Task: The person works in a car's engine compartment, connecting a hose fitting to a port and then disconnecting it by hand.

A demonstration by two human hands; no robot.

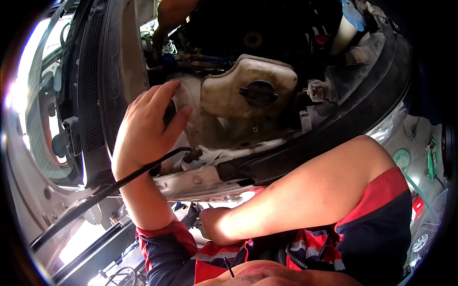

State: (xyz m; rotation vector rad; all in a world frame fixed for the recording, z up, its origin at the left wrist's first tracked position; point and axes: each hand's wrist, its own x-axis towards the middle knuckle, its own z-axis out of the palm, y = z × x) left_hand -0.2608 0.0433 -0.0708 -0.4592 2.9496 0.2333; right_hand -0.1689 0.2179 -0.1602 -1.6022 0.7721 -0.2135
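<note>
My left hand (149, 125) rests over the edge of the engine bay, its thumb apart from the curved fingers. A dark round part (169, 110) shows between thumb and fingers. To the right sits a stained off-white plastic reservoir (222, 90) with a black cap (259, 93). A thin black rod (114, 188) runs across my left wrist to a fitting on the body edge. Down by my chest, my right hand (217, 226) is closed around a greyish object (196, 220), mostly hidden and too unclear to name.
A black rubbery strip (329, 126) curves along the front of the bay. The windscreen side (90, 95) lies left. A brownish shape like an arm (174, 12) shows at the top. On the right floor are a fan (422, 243) and a green object (432, 157).
</note>
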